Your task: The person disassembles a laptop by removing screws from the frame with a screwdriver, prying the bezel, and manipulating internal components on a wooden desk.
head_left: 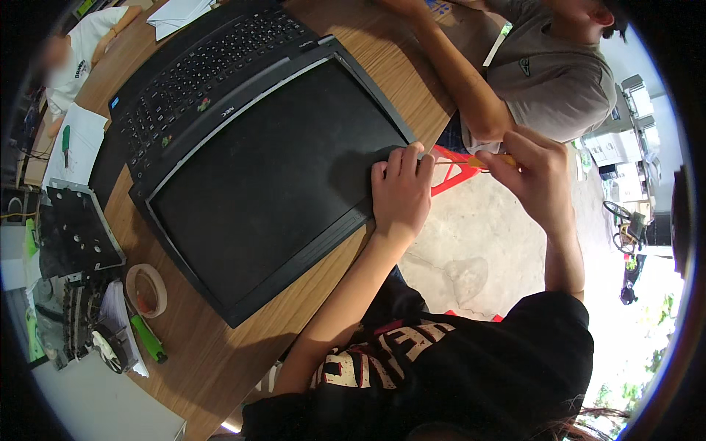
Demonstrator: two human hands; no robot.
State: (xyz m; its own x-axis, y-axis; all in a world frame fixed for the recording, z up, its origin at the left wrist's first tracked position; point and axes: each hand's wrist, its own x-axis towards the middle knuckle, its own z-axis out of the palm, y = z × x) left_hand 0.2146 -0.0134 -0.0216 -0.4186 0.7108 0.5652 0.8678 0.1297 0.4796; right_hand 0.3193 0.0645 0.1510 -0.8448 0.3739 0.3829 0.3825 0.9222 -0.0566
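From the head view, one open black laptop [250, 147] lies flat on the wooden surface [220, 360], its screen toward the person. The left hand [401, 192] rests flat, fingers loose, on the screen's corner, holding nothing. The right hand [533, 173] pinches what seems a thin orange-handled screwdriver [471, 162] just off the edge. One tape roll [146, 289] and one green marker [149, 339] lie nearby. A second person [540, 73] sits opposite, partly cut off.

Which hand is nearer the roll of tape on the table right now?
Left. The left hand rests on the laptop screen, closer to the tape roll; the right hand is off the table's edge, farther away.
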